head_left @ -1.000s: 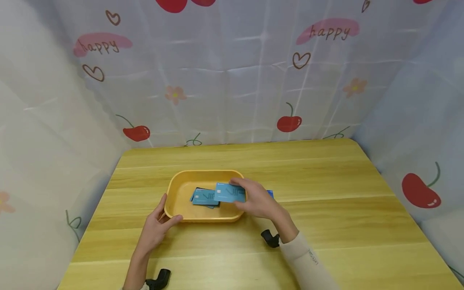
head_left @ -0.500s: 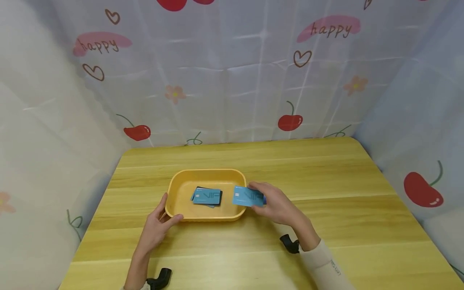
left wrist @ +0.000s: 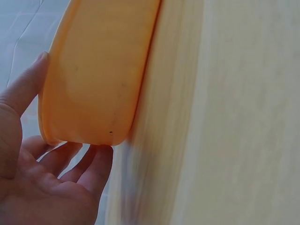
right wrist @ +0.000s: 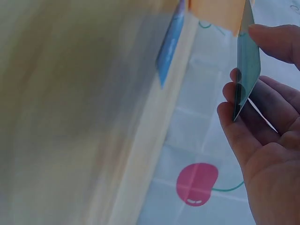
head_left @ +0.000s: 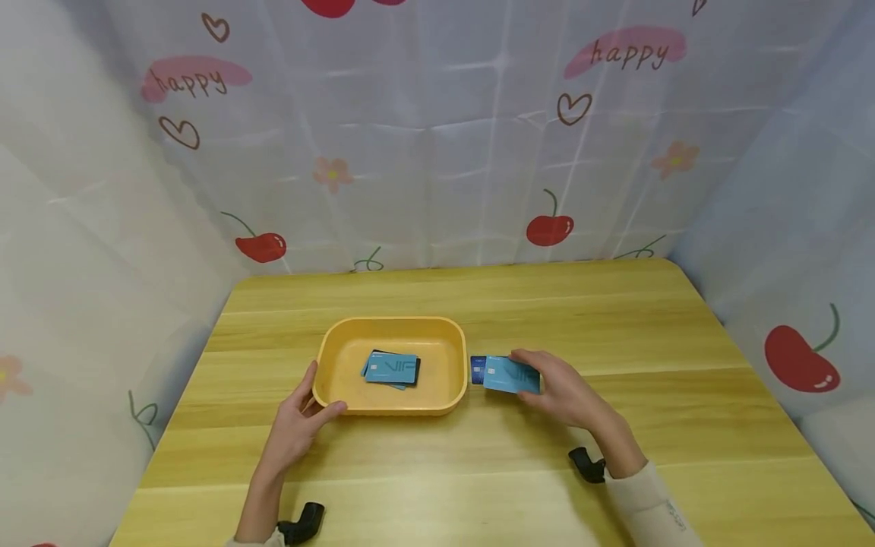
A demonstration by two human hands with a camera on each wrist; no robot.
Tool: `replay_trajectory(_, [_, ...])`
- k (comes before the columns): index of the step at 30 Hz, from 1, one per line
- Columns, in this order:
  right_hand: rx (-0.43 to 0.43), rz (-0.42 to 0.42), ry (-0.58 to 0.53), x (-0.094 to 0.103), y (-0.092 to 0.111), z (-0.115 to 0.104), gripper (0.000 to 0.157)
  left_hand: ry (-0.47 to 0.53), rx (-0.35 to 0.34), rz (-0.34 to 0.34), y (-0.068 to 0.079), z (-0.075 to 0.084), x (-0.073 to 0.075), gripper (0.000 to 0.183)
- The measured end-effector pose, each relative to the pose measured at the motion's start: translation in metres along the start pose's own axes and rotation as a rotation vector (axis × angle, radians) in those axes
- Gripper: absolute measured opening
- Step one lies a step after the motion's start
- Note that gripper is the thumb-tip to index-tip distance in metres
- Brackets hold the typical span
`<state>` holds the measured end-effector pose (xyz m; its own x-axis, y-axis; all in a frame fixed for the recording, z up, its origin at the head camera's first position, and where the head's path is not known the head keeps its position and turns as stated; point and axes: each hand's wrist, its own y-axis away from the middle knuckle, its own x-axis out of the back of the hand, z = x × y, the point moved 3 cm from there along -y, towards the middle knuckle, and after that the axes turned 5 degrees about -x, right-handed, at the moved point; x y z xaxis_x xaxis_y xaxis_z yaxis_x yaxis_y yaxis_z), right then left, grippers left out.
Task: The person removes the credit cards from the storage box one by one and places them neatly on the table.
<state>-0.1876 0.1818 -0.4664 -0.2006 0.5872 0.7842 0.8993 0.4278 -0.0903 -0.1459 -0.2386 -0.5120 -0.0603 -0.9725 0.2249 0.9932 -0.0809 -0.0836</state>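
Since the frame half a second ago, the right hand (head_left: 563, 391) has shifted further to the right, taking the light blue card (head_left: 504, 374) with it, well clear of the tray (head_left: 440, 380), and the left end of a dark blue card (head_left: 477, 370) has come into sight. Nearest the wearer, cream sleeves (head_left: 645, 497) show at both arms, the right one with small lettering, and a black fitting (head_left: 301, 524) juts from each wrist. Beyond them, the left hand holds the near left corner of the yellow tray, thumb on the near rim and the fingers set against the end wall. The right hand pinches the light blue card by its right end between thumb and fingers, its VIP print partly covered. The right-wrist view shows a gap between this card and the dark blue one, which seems to lie on the table (head_left: 424, 479) just right of the tray, though its full outline is hidden. Inside the tray, toward its middle, another VIP card (head_left: 391, 368) tops a loose pile, with a black card (head_left: 418, 372) poking out beneath. Past the wood-grained tabletop hangs a white curtain (head_left: 437, 167) printed with cherries, hearts, flowers and "happy".
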Motion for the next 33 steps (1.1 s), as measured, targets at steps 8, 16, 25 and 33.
replay_trajectory(8, [-0.053,-0.015,-0.018,0.003,0.015,0.028,0.064,0.003,-0.009,0.000,0.001,0.000,-0.001,0.092])
replay_trajectory(16, [-0.083,-0.035,-0.038,0.009,0.024,0.049,0.064,-0.004,-0.013,-0.001,0.000,-0.001,0.000,0.092])
replay_trajectory(25, [-0.114,-0.092,-0.034,0.016,0.022,0.069,0.062,-0.007,-0.008,0.000,0.001,0.000,0.000,0.091])
replay_trajectory(33, [-0.093,-0.155,0.025,0.020,0.016,0.076,0.059,-0.010,0.010,0.003,0.000,-0.001,0.000,0.090])
